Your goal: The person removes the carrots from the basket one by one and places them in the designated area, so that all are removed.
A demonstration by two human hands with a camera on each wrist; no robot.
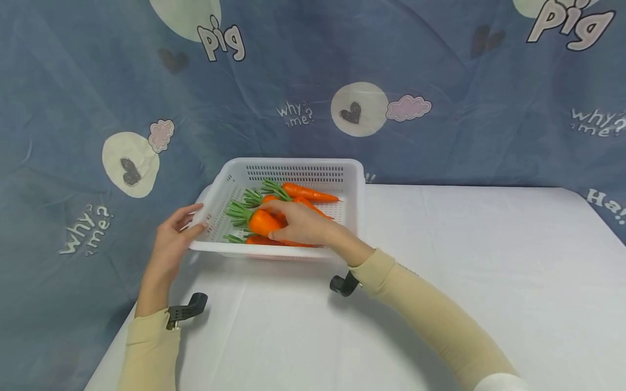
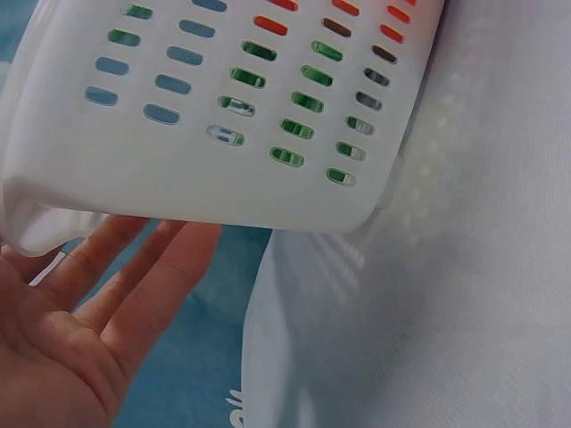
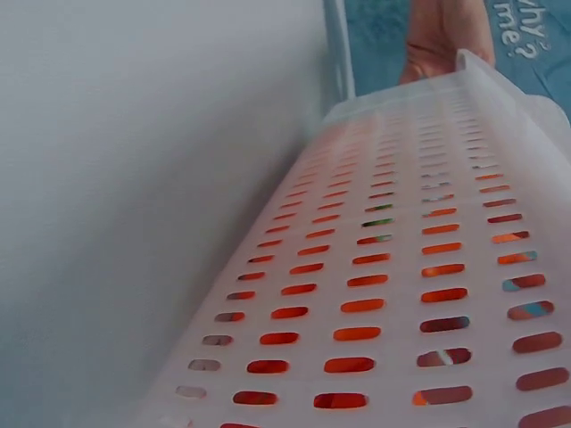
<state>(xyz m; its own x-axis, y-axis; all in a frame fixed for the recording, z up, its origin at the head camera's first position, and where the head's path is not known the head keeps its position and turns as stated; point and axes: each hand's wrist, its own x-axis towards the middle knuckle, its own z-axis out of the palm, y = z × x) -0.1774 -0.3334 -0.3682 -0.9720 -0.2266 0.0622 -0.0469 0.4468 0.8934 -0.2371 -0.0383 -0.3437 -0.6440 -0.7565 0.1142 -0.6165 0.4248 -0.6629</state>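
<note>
A white plastic basket with slotted walls holds several orange carrots with green tops. Inside it, my right hand bends over the pile, thumb and fingers around a thick carrot near its leafy end. My left hand holds the basket's left end, thumb over the rim and fingers along the outside. From the left wrist, the fingers of that hand reach behind the basket's end wall. The right wrist view shows the near slotted wall, with orange behind the slots; the right hand is hidden there.
The basket stands on a white-covered table, close to its back edge. A blue printed cloth hangs behind and on the left. Each wrist carries a black camera mount, the left one beside the sleeve.
</note>
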